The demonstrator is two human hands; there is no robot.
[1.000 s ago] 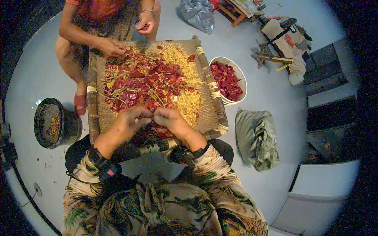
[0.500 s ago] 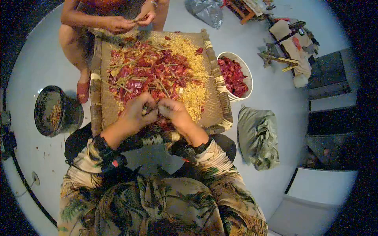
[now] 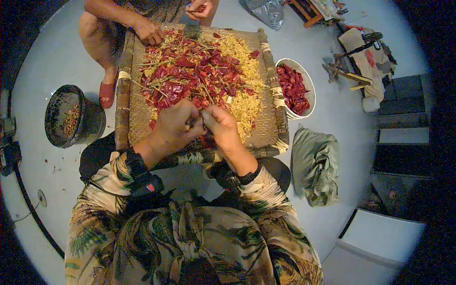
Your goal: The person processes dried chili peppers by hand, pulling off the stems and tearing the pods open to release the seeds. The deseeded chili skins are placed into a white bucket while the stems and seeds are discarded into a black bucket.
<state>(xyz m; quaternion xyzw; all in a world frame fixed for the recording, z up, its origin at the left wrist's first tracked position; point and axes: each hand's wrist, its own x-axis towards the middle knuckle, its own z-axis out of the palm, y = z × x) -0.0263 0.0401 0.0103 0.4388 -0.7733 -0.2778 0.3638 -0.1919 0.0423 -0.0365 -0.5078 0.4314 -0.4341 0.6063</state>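
Observation:
Over the near edge of a woven tray (image 3: 124,95) with a wooden frame, my left hand (image 3: 179,122) and my right hand (image 3: 222,129) meet, fingertips almost touching. Both are closed in a pinch, and the fingers hide whatever small thing is between them. Dried red chili peppers (image 3: 178,90), some torn, lie heaped on the tray just beyond my hands, mixed with thin stems. Yellow chili seeds (image 3: 244,57) spread along the tray's right side.
Across the tray a co-worker's hand (image 3: 149,32) touches the heap; their other hand (image 3: 199,8) holds a red piece. A white bucket (image 3: 311,95) of red chilies stands right, a black bucket (image 3: 95,118) left. A green sack (image 3: 316,166) lies on the floor.
The co-worker's hands have come apart, one reaching down to the heap. My hands stay pinched together with slight finger movement. The whole view has shifted somewhat.

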